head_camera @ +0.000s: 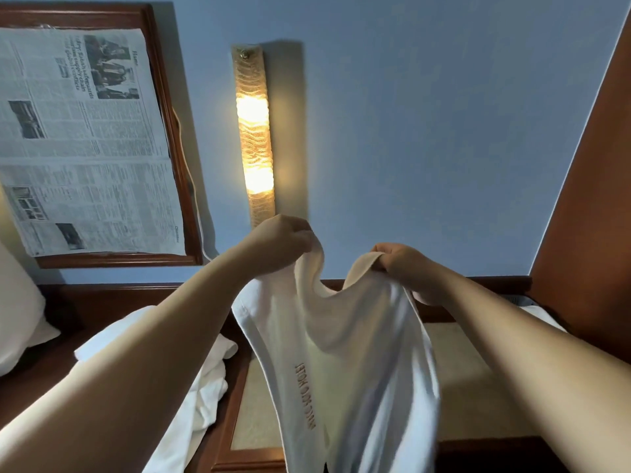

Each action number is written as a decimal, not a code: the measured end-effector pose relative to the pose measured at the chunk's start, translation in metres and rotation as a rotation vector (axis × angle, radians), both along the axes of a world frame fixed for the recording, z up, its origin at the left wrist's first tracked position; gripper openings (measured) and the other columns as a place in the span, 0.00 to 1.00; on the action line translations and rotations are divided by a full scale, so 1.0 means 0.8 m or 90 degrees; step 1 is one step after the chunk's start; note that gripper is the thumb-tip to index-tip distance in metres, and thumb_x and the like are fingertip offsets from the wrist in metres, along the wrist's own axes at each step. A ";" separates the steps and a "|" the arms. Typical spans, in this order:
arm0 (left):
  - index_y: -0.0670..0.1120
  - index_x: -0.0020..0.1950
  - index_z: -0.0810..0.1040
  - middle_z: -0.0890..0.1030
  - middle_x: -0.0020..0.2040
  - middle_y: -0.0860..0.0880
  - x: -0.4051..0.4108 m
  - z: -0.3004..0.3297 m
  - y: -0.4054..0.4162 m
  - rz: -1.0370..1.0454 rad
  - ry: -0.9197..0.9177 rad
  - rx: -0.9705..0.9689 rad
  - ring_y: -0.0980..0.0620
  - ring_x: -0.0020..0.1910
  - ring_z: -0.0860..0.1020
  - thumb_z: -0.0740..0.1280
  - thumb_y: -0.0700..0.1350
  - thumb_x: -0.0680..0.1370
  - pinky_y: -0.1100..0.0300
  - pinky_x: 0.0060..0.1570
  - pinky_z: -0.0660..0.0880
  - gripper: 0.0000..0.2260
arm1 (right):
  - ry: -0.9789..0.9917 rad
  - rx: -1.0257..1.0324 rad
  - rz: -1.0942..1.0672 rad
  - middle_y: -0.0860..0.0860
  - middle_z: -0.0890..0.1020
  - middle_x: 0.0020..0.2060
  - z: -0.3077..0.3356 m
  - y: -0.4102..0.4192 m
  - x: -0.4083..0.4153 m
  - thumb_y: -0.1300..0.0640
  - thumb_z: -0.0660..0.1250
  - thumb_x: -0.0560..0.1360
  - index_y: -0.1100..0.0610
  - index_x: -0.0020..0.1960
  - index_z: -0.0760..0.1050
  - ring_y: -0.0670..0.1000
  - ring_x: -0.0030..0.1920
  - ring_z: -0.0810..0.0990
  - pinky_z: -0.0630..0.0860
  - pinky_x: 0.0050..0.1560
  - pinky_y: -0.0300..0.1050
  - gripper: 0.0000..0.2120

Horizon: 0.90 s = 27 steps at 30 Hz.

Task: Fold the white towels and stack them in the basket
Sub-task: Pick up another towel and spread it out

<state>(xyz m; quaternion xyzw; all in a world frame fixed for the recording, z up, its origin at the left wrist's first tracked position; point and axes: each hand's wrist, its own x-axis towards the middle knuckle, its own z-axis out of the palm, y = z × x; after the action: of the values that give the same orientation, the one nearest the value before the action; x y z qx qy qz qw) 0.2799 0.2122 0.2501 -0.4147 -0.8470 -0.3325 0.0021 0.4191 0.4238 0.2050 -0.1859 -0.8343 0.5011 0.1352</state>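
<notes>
Both bare arms reach forward and up. The left hand [280,242] and right hand [401,262] are raised close together, fingers curled, each pinching the cloth's top edge.

soft matt white cloth towel [341,353], glossy wood frame [170,131], newspaper [78,131]

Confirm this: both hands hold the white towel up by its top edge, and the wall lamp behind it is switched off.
Not quite. The head view shows the wall lamp glowing, so it is on. The rest stands: the left hand and right hand hold the white towel up by its top edge.
</notes>
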 end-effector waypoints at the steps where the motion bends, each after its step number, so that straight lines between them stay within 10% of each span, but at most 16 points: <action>1: 0.55 0.50 0.85 0.84 0.48 0.56 -0.002 -0.001 0.000 -0.006 -0.030 0.013 0.53 0.51 0.80 0.69 0.50 0.77 0.60 0.43 0.73 0.06 | 0.024 0.002 -0.021 0.56 0.82 0.40 0.001 0.002 -0.002 0.59 0.62 0.79 0.59 0.47 0.80 0.55 0.42 0.80 0.74 0.46 0.51 0.08; 7: 0.62 0.56 0.79 0.82 0.41 0.58 0.029 -0.003 0.024 -0.054 0.052 -0.004 0.61 0.42 0.80 0.66 0.84 0.60 0.58 0.45 0.78 0.35 | 0.105 0.130 -0.080 0.47 0.79 0.33 0.046 -0.008 -0.014 0.49 0.71 0.76 0.53 0.40 0.78 0.47 0.34 0.75 0.70 0.35 0.42 0.10; 17: 0.55 0.55 0.79 0.82 0.39 0.50 0.041 -0.007 0.060 0.116 0.249 0.140 0.42 0.41 0.80 0.64 0.57 0.80 0.54 0.37 0.71 0.09 | 0.152 0.144 -0.093 0.50 0.80 0.35 0.089 -0.005 -0.015 0.49 0.78 0.74 0.54 0.41 0.82 0.50 0.37 0.77 0.73 0.39 0.42 0.11; 27: 0.54 0.55 0.85 0.85 0.49 0.47 -0.012 0.015 0.029 0.187 0.284 0.112 0.39 0.51 0.80 0.65 0.54 0.81 0.54 0.43 0.69 0.10 | 0.187 0.382 -0.166 0.44 0.83 0.42 0.005 0.057 0.002 0.49 0.71 0.81 0.51 0.49 0.81 0.41 0.43 0.80 0.73 0.40 0.35 0.07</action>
<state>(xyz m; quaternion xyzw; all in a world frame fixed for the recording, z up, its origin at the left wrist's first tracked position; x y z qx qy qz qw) 0.2701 0.2355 0.2618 -0.3484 -0.8447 -0.3013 0.2728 0.4204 0.4691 0.2092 -0.1686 -0.8852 0.2339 0.3650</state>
